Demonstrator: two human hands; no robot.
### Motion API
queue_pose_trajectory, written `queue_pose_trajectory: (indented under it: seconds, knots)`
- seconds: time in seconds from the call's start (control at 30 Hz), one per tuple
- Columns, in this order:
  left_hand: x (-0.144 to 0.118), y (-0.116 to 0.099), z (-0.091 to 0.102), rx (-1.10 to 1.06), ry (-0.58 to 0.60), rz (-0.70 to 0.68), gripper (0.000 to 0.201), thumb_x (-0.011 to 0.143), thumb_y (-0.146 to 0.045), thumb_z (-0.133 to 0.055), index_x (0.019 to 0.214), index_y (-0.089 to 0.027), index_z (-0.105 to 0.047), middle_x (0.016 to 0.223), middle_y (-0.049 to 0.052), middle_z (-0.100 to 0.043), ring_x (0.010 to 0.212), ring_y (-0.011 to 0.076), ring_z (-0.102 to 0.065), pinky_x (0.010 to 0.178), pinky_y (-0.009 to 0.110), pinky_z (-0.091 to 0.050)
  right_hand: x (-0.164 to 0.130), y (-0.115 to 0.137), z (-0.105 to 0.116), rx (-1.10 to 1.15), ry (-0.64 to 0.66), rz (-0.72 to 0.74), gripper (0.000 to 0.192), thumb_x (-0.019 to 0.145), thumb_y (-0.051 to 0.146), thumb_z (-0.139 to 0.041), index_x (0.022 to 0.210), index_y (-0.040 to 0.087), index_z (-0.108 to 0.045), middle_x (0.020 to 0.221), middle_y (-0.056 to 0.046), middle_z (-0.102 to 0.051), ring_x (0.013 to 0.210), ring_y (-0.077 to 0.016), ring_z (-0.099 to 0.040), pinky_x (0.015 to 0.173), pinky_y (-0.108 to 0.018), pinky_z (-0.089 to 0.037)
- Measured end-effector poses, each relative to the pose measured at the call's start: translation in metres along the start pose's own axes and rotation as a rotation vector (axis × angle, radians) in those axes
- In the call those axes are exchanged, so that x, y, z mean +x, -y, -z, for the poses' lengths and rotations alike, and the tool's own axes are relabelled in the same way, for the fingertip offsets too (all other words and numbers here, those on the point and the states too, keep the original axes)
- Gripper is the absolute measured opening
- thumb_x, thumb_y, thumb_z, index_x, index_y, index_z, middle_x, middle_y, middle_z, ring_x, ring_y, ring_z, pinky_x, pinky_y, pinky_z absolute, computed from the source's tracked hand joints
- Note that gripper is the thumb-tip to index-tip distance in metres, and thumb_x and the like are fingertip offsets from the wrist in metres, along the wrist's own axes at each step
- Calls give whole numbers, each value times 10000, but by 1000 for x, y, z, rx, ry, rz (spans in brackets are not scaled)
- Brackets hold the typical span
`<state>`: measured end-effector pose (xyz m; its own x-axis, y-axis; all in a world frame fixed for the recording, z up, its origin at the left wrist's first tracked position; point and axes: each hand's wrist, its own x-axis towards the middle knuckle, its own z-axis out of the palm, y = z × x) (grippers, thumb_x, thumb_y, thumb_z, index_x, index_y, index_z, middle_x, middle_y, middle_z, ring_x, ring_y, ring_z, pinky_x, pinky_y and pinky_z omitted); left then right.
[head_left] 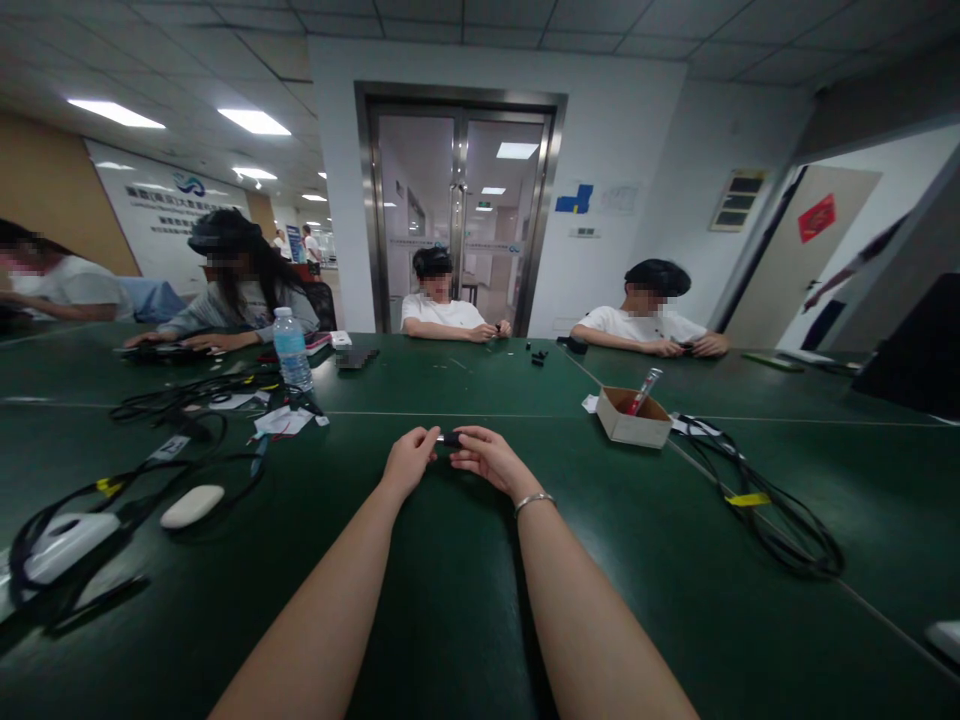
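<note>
Both hands meet over the green table (450, 620), a little above its surface. Between them is a small black stick with a silvery end (451, 440), too small for its exact kind to be told. My left hand (409, 462) pinches the silvery end between thumb and fingertips. Around the black end, the thumb and fingers of my right hand (489, 460) are closed. A metal bangle (535, 502) circles the right wrist. The fingertips hide parts of the stick.
Left lie black cables (202, 465), a white mouse (193, 507), papers (285, 422) and a water bottle (292, 350). Right are an open box (634, 425) with a tube (645, 390) and a coiled cable (787, 530). Several people sit across the table.
</note>
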<state>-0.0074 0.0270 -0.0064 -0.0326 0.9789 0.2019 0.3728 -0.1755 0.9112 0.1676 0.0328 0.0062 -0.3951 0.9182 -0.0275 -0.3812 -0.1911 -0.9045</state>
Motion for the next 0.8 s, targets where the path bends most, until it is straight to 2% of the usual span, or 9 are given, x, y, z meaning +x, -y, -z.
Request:
queue_pose_trajectory:
  seconds: [0.13,0.23,0.37,0.5,0.6,0.8]
  knots:
    - [0,-2,-1,-121,11,-39,357,732,-523,-550,806,-175,-575,662,3,-572,603,136,-528,506,221,-372,1,-1,0,13,-37,9,113,856,151,-613,948,112,-562,819,-107,-678,610,-159,-680,605,-265,-583]
    - [-1,-5,0,-189,31,-43,352,692,-484,-597,842,-167,-574,675,9,-575,613,134,-533,520,221,-383,1,-1,0,2,-43,13,98,865,150,-605,942,107,-563,775,-104,-678,612,-160,-680,605,-258,-583]
    - [0,-6,-1,-225,49,-18,367,720,-509,-554,849,-166,-567,642,1,-556,563,118,-505,519,222,-379,0,-2,-1,-16,-30,11,97,870,136,-598,949,95,-558,759,-113,-677,591,-154,-675,600,-250,-582]
    - [2,-5,-2,-215,37,-37,347,715,-470,-565,882,-167,-576,720,21,-587,589,121,-516,510,219,-372,0,-2,-1,-11,-25,18,105,859,138,-614,943,100,-564,772,-103,-675,636,-164,-683,621,-261,-587]
    - [4,-4,-3,-226,54,-23,374,747,-495,-507,905,-163,-576,633,-2,-546,522,112,-474,496,221,-357,-1,-2,-1,-10,-26,23,106,852,142,-626,931,100,-570,758,-94,-670,635,-162,-682,620,-258,-588]
    - [5,-1,-3,-223,82,-13,367,760,-477,-492,933,-171,-594,660,5,-565,529,111,-473,499,221,-352,-2,-1,-2,-23,-15,30,95,856,144,-621,927,101,-573,761,-90,-666,627,-157,-681,609,-246,-586]
